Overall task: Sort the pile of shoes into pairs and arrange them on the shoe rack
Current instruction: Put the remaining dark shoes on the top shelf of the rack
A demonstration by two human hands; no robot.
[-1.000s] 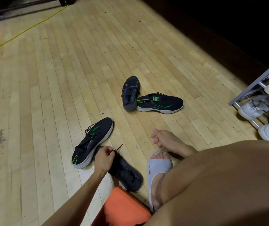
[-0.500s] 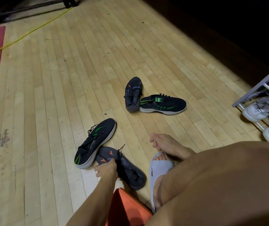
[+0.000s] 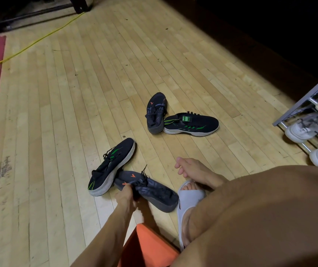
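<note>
Gripped now at its side rather than by the lace, the orange-marked dark shoe [image 3: 148, 191] sits in the left hand [image 3: 125, 195], fingers curled around its near edge. Its long axis runs from ten to four o'clock; its twin [image 3: 155, 112] lies at twelve o'clock, well apart. Right hand [image 3: 189, 168] hangs relaxed, holding nothing. Counted: two orange-marked shoes, two green-striped shoes [image 3: 111, 166], and at least three white shoes on the rack [image 3: 304, 101] at two o'clock.
</note>
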